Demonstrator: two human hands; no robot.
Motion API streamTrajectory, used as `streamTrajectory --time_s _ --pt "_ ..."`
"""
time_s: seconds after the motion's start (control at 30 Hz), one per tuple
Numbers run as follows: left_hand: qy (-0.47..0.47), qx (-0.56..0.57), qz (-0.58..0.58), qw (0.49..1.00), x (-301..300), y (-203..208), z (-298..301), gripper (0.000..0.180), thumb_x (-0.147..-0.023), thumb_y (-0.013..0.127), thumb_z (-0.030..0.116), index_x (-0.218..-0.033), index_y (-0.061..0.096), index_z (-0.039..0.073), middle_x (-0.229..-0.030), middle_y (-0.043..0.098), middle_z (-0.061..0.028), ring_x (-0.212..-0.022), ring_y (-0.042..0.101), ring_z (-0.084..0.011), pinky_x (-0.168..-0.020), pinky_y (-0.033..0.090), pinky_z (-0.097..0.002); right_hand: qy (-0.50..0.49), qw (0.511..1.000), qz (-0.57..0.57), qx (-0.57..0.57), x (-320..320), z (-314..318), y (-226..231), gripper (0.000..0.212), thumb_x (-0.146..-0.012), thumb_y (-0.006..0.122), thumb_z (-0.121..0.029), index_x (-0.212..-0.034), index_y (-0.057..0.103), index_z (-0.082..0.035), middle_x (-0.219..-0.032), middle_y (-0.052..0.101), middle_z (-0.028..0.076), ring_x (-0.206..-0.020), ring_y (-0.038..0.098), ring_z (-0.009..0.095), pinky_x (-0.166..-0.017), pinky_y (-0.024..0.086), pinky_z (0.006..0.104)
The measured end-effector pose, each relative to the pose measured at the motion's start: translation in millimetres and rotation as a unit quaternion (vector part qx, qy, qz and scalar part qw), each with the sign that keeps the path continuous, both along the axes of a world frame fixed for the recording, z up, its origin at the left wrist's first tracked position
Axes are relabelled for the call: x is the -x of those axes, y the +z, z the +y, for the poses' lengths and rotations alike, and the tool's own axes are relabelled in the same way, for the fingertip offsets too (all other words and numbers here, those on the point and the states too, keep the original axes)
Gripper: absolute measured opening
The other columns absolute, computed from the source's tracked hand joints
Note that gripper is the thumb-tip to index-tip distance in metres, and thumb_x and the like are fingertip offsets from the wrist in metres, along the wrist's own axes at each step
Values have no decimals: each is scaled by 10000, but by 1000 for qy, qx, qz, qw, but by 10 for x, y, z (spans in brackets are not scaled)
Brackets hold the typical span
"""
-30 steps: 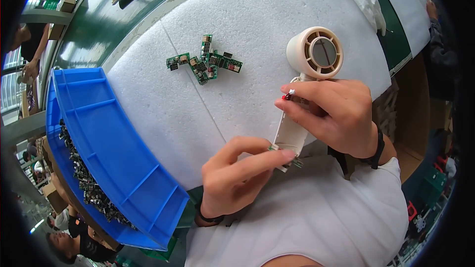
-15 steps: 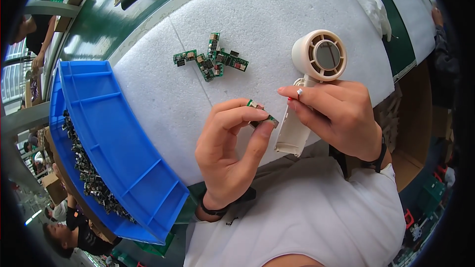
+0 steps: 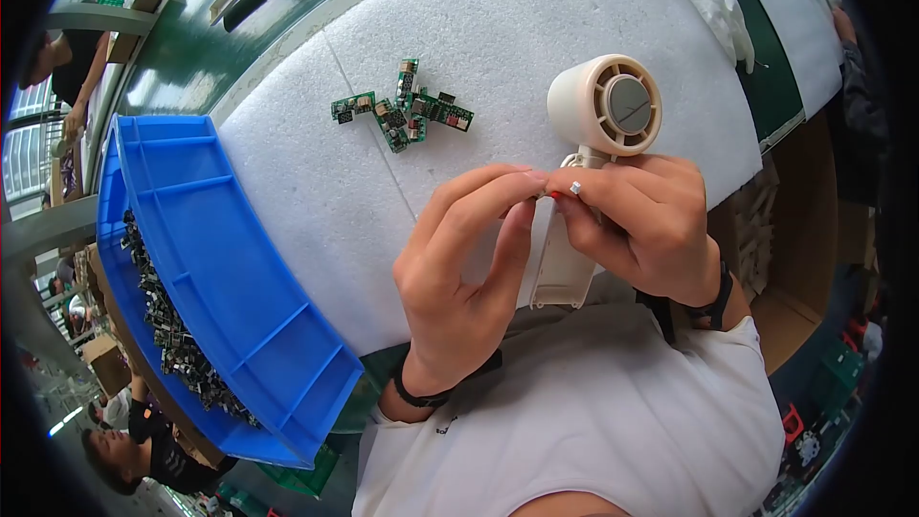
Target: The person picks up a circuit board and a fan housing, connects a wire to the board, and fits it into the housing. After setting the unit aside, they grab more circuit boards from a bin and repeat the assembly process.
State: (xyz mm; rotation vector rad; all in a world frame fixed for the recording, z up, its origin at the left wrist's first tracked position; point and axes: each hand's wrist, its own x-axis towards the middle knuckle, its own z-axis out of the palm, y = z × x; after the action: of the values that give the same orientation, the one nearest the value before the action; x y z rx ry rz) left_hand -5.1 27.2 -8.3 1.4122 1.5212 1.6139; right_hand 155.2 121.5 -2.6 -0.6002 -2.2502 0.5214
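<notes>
- I see the right hand (image 3: 656, 222) at three o'clock, fingers clamped on a red wire (image 3: 555, 195).
- Left hand (image 3: 458, 273), centre: I can't tell its fingertips' grip.
- Cream fan (image 3: 574, 107): head at two o'clock.

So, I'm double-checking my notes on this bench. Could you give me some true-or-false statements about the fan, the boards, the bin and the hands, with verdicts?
1. The blue bin stands left of the white foam sheet. True.
2. The green circuit boards on the foam form one straight row. False: they lie in an irregular cluster.
3. The round fan head is nearer the picture's top edge than the fan handle. True.
4. The left hand and right hand are wide apart. False: their fingertips meet, or nearly so, by the handle.
5. A small white connector shows at the right hand's forefinger. True.
6. The blue bin is empty. False: a heap of small parts lies inside.
</notes>
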Motion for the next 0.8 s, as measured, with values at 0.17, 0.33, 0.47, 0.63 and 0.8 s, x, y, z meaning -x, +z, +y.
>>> streamTrajectory --time_s 0.17,0.33,0.47,0.63,0.8 --pt "-6 8 -3 1000 33 -34 -42 344 -841 664 -145 -1152 681 -1 -1096 692 -148 -951 702 -226 -810 554 -309 1 999 -38 -18 -10 -12 64 239 -725 772 -6 -957 752 -59 -623 609 19 -502 570 166 -492 455 271" --pt "17 37 -65 997 -5 -24 -67 340 -860 660 -134 -1182 661 -26 -1106 696 -139 -984 703 -212 -844 563 -307 -34 998 -46 -15 34 -63 53 283 -709 791 -2 -985 770 -63 -612 592 -3 -461 501 122 -459 412 249" --pt "-3 54 -68 996 27 -37 -112 339 -916 630 -106 -1250 592 -61 -1145 682 -152 -1018 691 -198 -886 553 -301 -62 998 -21 10 69 -95 42 281 -705 799 9 -975 773 -63 -608 590 -8 -452 478 98 -439 385 246" --pt "20 52 -92 994 -6 -30 -104 317 -871 667 -120 -1178 656 -42 -1096 705 -139 -968 708 -200 -862 566 -300 -53 998 16 34 62 -91 5 255 -705 805 17 -945 770 -61 -612 599 -4 -459 477 90 -431 367 246" --pt "22 42 -70 996 -11 -27 -109 307 -864 673 -123 -1160 664 -42 -1080 711 -140 -951 707 -197 -844 564 -297 -42 998 -15 36 35 -87 41 173 -734 807 -64 -890 733 -75 -621 611 24 -476 548 178 -449 426 282"
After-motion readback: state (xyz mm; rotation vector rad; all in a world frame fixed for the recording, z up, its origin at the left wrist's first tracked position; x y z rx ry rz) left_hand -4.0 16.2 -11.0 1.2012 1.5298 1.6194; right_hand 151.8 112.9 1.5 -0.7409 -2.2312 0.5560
